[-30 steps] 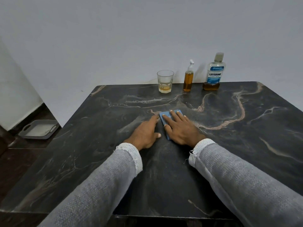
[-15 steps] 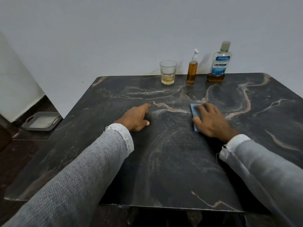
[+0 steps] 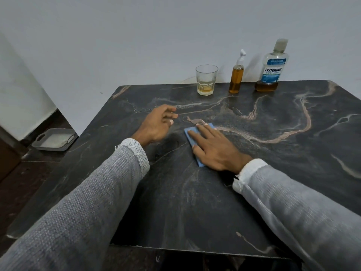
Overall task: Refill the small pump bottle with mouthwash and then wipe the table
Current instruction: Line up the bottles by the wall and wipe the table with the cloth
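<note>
Lying under right fingers: cloth

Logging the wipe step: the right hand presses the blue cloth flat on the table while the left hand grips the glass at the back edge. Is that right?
Not quite. In the head view the left hand holds nothing; it hovers open over the table, well short of the glass. The rest stands: the right hand presses the blue cloth flat on the table.
</note>
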